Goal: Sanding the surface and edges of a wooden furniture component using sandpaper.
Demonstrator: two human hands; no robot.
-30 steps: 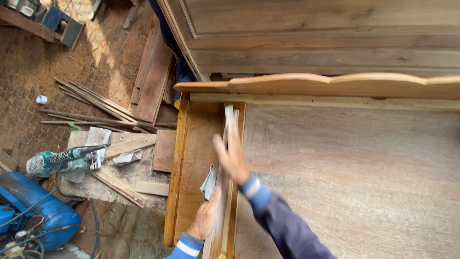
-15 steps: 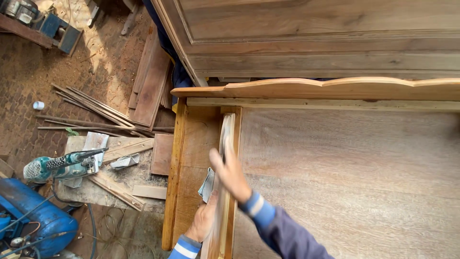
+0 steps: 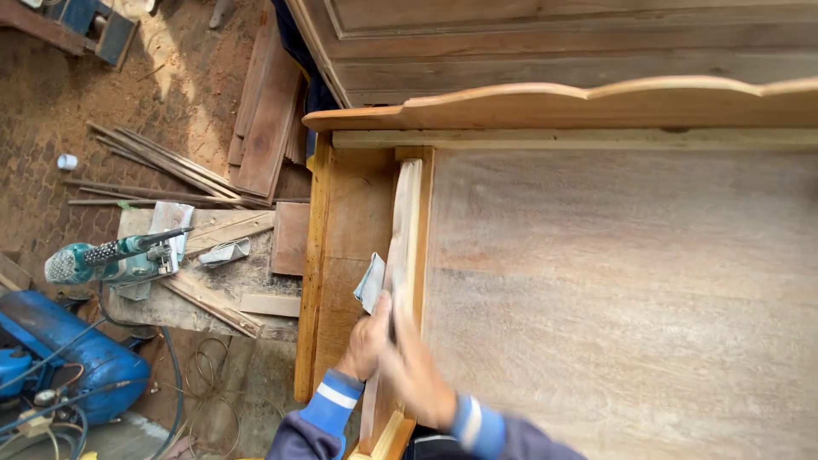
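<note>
A narrow upright wooden strip [image 3: 404,221] runs along the left side of a large flat wooden panel [image 3: 622,298]. My left hand [image 3: 366,341] grips the strip's near part, with a folded grey sheet of sandpaper [image 3: 371,281] sticking out just above the fingers. My right hand [image 3: 411,370], blurred by motion, lies on the strip right beside the left hand; whether it holds anything I cannot tell. Both sleeves are dark blue with striped cuffs.
A wavy-edged wooden rail [image 3: 579,102] crosses the panel's far end, with a panelled door [image 3: 554,43] behind. Left, on the ground: a teal power tool [image 3: 111,260] on a low bench, a blue compressor tank [image 3: 68,362], loose slats [image 3: 170,166], stacked boards [image 3: 268,119].
My right hand has slid back along the strip toward me, from mid-length to beside my left hand. The view has shifted, so the rail sits higher in frame.
</note>
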